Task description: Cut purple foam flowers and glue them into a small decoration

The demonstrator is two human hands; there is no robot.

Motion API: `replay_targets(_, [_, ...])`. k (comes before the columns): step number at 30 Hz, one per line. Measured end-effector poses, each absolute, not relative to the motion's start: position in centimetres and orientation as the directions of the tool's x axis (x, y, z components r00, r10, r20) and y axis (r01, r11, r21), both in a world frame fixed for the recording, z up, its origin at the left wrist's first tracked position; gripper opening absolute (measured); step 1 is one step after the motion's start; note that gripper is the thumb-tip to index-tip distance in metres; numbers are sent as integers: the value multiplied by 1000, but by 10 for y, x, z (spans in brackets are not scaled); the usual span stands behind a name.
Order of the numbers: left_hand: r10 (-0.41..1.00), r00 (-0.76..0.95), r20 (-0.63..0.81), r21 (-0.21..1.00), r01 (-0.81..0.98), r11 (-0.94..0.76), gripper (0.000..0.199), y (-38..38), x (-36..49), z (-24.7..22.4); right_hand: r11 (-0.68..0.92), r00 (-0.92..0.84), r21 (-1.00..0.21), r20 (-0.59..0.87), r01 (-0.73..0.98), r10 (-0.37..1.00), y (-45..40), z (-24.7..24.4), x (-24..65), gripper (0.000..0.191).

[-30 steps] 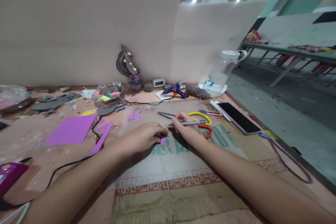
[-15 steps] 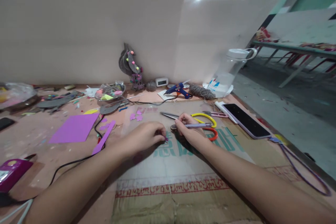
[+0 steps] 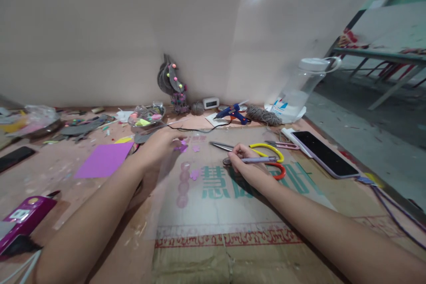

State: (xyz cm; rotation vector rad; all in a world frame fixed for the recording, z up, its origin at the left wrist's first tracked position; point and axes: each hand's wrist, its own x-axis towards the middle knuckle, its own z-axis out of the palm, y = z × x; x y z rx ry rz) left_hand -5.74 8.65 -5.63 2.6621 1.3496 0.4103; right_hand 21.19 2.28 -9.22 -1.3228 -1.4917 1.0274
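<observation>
My left hand [image 3: 163, 144] reaches over the clear sheet at the left, fingertips at a small cluster of purple paper cutouts [image 3: 182, 146]. Its fingers look slightly apart, though partly hidden. Another purple cutout [image 3: 194, 175] lies nearer me, and one more [image 3: 196, 148] sits just right of the cluster. In my right hand [image 3: 244, 159], closed, is a lavender pen [image 3: 261, 159], its dark end pointing left. Beneath that hand lie scissors [image 3: 281, 155] with yellow and red handles, blades toward the left. The clear plastic sheet [image 3: 213, 213] covers printed cardboard.
A purple paper square [image 3: 104, 159] lies left. Along the back stand a blue glue gun [image 3: 234, 113], grey yarn [image 3: 264, 115], a bowl of scraps [image 3: 146, 115] and a water bottle [image 3: 301, 88]. At right lies a phone [image 3: 324, 153]; a magenta device [image 3: 26, 219] is front left.
My left hand has moved left and away from me, from beside the right hand to the cutout cluster. A purple cutout now lies near where it was. My right hand still holds the pen.
</observation>
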Motion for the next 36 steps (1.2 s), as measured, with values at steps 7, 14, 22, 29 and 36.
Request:
replay_targets(7, [777,619,115,161,760,-629,27,92,-64,-75,62,-62,-945,45,322,997,22,-92,211,20])
replay_targets(14, [787,602,134,217,757,-616,21,100,-66,-86,76,-69,-930,55,359,996,22,-91,211,21])
replay_targets(22, [781,593,199,245,741,-625,31,94,-53,-89,94,-91,-923,65,373,994,22,-93,211,22])
replay_targets(29, [756,615,222,219,724,-654,28,95,-50,-94,117,-107,-914,82,388,991,23,-96,212,22])
replay_targets(36, [718,653,239,193,693,-694,26,96,-51,-96,145,-117,-900,105,411,988,23,-97,211,22])
